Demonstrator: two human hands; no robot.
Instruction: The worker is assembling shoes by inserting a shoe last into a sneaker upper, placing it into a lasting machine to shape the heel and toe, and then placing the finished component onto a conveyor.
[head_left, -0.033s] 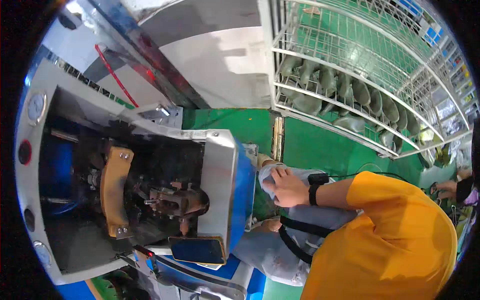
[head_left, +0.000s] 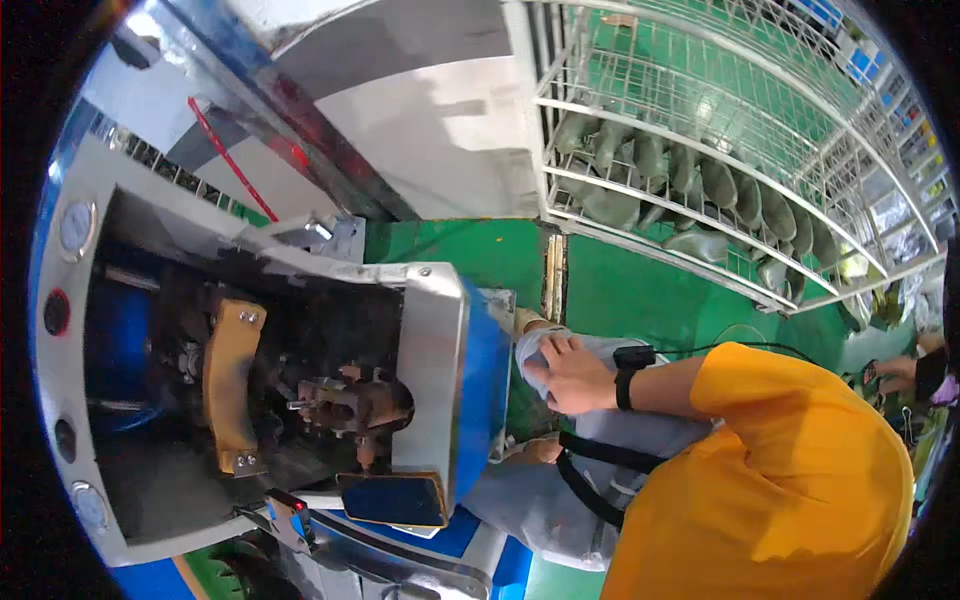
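Observation:
My right hand (head_left: 578,378) lies palm down on my knee in light grey trousers (head_left: 510,495). Its fingers are spread and hold nothing. Around that wrist sits a black band (head_left: 625,388), and a small black device (head_left: 634,356) with a cable is beside it. My left hand is out of sight. To the left stands a machine (head_left: 432,360) with a dark recess, away from my hand. Inside it are a curved tan pad (head_left: 232,388) and a dark metal clamp-like mechanism (head_left: 355,405). A phone with a dark screen (head_left: 393,499) rests at its near edge.
A white wire rack (head_left: 690,165) at the upper right holds several grey-green, shoe-shaped pieces (head_left: 718,185). Round gauges (head_left: 77,226) sit on the machine's left frame. A black strap (head_left: 605,458) crosses my lap. Another person's foot (head_left: 890,375) shows at the far right.
The view has shifted very slightly. My right hand stays on the knee, and the machine's parts look the same.

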